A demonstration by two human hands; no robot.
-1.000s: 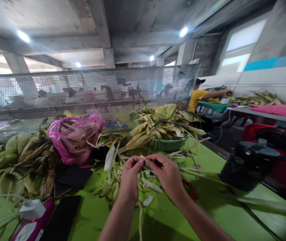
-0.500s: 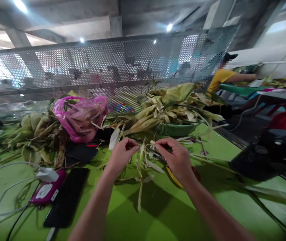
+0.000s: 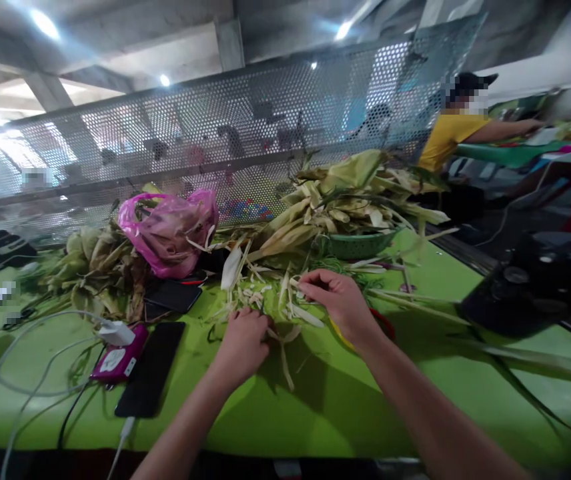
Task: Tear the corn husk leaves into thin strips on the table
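1. Currently, the right hand (image 3: 340, 303) is closed at thumb and fingertips on a pale strip (image 3: 294, 283), above the table (image 3: 365, 417).
2. The left hand (image 3: 245, 343) is palm down at the near edge of the scraps (image 3: 253, 293), fingers curled; whether it grips anything cannot be told.
3. Behind the scraps: bag (image 3: 165, 240), left; basket (image 3: 358, 246) under husks (image 3: 348, 177), right.
4. Phone (image 3: 150, 373): flat, left of the left hand.

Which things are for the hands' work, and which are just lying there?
Likely for the work:
- pale husk strips by the left hand and right hand
- big husk heap in green plastic basket

Just lying about:
- flat black phone
- magenta plastic power strip
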